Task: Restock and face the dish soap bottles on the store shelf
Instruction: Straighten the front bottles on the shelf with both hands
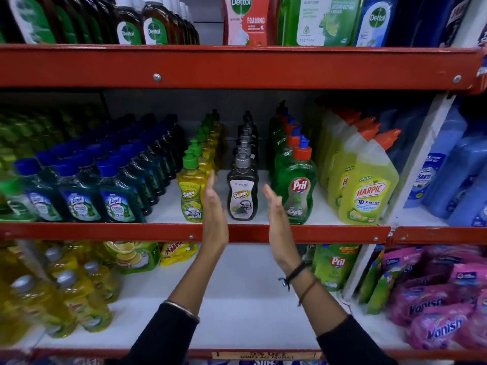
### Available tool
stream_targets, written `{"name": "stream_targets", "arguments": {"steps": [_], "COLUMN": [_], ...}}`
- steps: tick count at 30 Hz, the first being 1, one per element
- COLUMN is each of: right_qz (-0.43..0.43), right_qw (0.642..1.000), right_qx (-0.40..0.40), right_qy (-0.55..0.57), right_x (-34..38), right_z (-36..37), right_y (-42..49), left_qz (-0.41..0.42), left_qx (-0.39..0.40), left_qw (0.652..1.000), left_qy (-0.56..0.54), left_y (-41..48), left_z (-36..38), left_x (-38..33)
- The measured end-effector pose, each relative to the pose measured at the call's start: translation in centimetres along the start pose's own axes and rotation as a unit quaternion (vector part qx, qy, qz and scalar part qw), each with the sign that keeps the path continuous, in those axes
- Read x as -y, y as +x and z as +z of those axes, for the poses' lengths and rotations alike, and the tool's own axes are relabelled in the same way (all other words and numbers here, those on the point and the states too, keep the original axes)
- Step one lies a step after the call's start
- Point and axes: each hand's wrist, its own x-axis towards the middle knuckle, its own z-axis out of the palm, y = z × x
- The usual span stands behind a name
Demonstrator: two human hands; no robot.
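Facing step, judged: left hand [214, 206] and right hand [275, 206], both flat, fingers together, flanking the dark Super bottle [242, 196] at frame centre without touching. Next: close palms, square the row. Visible: roughly six dark bottles; yellow row [191, 196] about seven; Pril [296, 191] five.

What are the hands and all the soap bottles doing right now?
Left hand: open, flat, holding nothing.
Right hand: open, flat, holding nothing.
Grey bottle: upright, label forward, between the hands.
Yellow bottle: upright, label forward.
Pril bottle: upright, label forward.
Harpic bottle: upright, label forward.
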Motion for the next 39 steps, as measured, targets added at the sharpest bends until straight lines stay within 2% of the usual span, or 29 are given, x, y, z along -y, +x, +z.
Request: {"name": "stream_targets", "arguments": {"steps": [2,4,6,11,21,28,31,34,35,37,39], "right_qz": [0.040,0.065,0.086,0.087,0.074,0.076,0.058,-0.070,-0.102,-0.130,-0.098], "right_qw": [0.999,0.997,0.995,0.993,0.997,0.997,0.994,0.978,0.977,0.985,0.994], "right_qx": [0.005,0.008,0.010,0.013,-0.005,-0.009,-0.088,-0.198,-0.188,-0.108,-0.029], "right_qy": [0.022,0.044,0.058,0.082,0.034,0.026,0.030,0.017,0.020,0.024,0.036], "right_x": [0.1,0.2,0.5,0.7,0.5,1.0,0.5,-0.1,-0.3,-0.5,-0.5], "right_z": [0.9,1.3,1.2,1.0,0.9,0.9,1.8,3.6,4.5,6.3,8.2], "right_y": [1.6,2.6,2.9,2.7,2.1,2.0,1.5,-0.1,-0.7,-1.2,-0.6], "left_qz": [-0.050,-0.049,-0.045,-0.048,-0.052,-0.049,-0.004,0.087,0.109,0.119,0.076], "left_qx": [0.071,0.126,0.147,0.169,0.185,0.169,0.132,0.006,-0.046,-0.116,-0.109], "left_qw": [0.996,0.990,0.987,0.982,0.979,0.978,0.987,0.995,0.992,0.986,0.991], "left_qy": [-0.013,0.026,0.050,0.071,0.073,0.109,0.095,0.048,0.034,0.014,0.010], "left_y": [1.0,1.3,1.4,1.3,0.4,-0.1,-0.4,-1.1,-1.0,-0.2,1.1], "left_z": [-0.5,-0.8,-1.0,-1.7,-2.3,-1.9,-2.3,-3.7,-4.4,-6.1,-7.7], "left_x": [-0.3,0.0,0.3,-0.1,-1.3,-1.6,-1.2,-0.8,-0.6,-0.7,-0.8]}}
